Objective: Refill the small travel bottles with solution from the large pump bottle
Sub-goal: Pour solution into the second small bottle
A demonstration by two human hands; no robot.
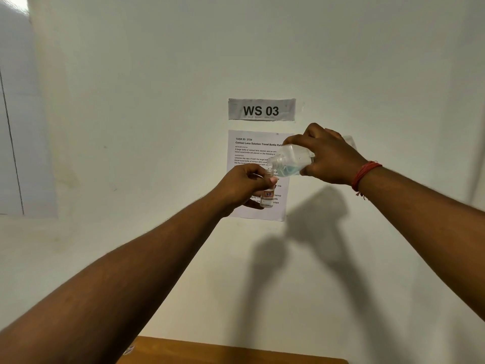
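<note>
Both arms are raised in front of a white wall. My left hand [245, 183] grips a small clear travel bottle [267, 199], upright, with an orange-edged label and a little liquid at its bottom. My right hand [329, 156] holds the large clear bottle [292, 160] tipped down to the left, with bluish solution pooled in its lower side. Its uncapped neck meets the small bottle's mouth. No pump head is in view.
A "WS 03" sign [261, 109] and a printed task sheet [258, 151] hang on the wall behind the hands. A brown wooden table edge [236, 350] shows at the bottom. A red thread band [364, 174] circles my right wrist.
</note>
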